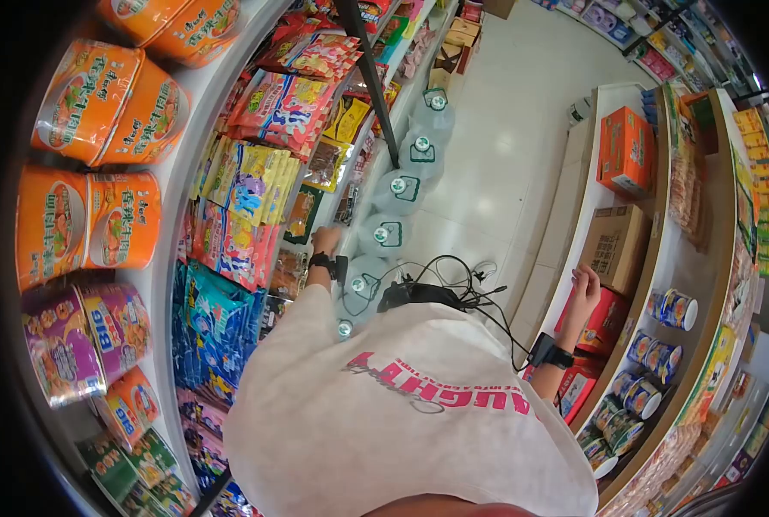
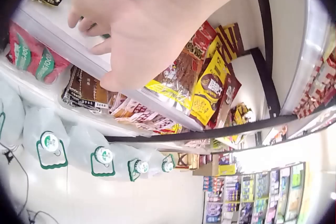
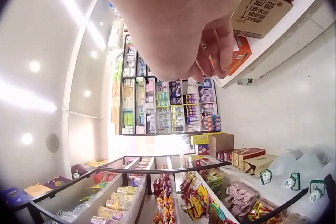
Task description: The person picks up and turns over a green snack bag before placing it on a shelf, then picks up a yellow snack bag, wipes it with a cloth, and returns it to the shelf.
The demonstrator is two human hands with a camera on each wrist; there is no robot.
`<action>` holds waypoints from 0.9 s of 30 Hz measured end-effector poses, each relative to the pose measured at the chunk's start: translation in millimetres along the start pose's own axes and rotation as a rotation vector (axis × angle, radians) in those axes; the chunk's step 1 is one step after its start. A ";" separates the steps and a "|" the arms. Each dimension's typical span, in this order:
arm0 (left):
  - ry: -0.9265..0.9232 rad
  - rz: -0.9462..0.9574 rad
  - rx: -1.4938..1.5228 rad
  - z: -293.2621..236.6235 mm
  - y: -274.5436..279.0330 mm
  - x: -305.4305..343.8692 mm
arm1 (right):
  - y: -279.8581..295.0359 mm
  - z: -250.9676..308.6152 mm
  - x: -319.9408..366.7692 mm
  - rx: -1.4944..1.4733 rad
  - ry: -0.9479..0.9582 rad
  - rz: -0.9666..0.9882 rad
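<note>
My left hand [image 1: 325, 239] reaches to the snack shelf on the left. Seen from the left wrist, the hand [image 2: 142, 19] hovers over the white shelf edge [image 2: 89, 58], fingers loosely bent, nothing visible in its grasp. Close by lie a brown snack bag with a yellow border [image 2: 176, 79] and a yellow packet [image 2: 210, 87]. On the other side, my right hand [image 1: 584, 289] is raised beside a brown carton [image 1: 615, 246] and a red box [image 1: 604, 319]. In the right wrist view this hand [image 3: 178, 29] has relaxed fingers holding nothing.
Large water bottles [image 1: 389, 231] line the floor along the left shelf. Orange noodle tubs [image 1: 121, 220] and bagged snacks [image 1: 246, 177] fill the shelves at left. Cans [image 1: 656, 353] and an orange box [image 1: 625, 151] stand on the right shelf. Black cables [image 1: 462, 289] hang in front of the body.
</note>
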State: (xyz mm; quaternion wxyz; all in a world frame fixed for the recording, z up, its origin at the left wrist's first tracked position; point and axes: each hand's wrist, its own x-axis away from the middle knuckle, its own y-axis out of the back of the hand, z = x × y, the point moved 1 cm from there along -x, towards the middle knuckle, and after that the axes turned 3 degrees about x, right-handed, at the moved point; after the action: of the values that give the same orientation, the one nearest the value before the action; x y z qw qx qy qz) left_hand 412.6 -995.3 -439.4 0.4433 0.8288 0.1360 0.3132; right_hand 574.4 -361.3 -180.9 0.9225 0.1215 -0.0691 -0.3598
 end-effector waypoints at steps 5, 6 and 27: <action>0.078 0.303 0.244 -50.4 35.6 47.0 | 18.2 -12.2 -59.6 -0.054 0.020 0.029; -0.004 0.222 0.230 -41.0 21.0 40.7 | 24.2 -17.1 -71.7 -0.082 0.019 0.040; -0.763 0.283 0.060 -367.0 -38.7 68.4 | 143.0 -64.7 -238.1 -0.084 0.043 -0.117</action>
State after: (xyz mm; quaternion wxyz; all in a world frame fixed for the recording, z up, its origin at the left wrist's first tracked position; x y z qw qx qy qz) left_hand 232.3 -700.4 -293.1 0.3901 0.9087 -0.1443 0.0369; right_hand 506.6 -86.3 -213.4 0.9054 0.0943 -0.0270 -0.4130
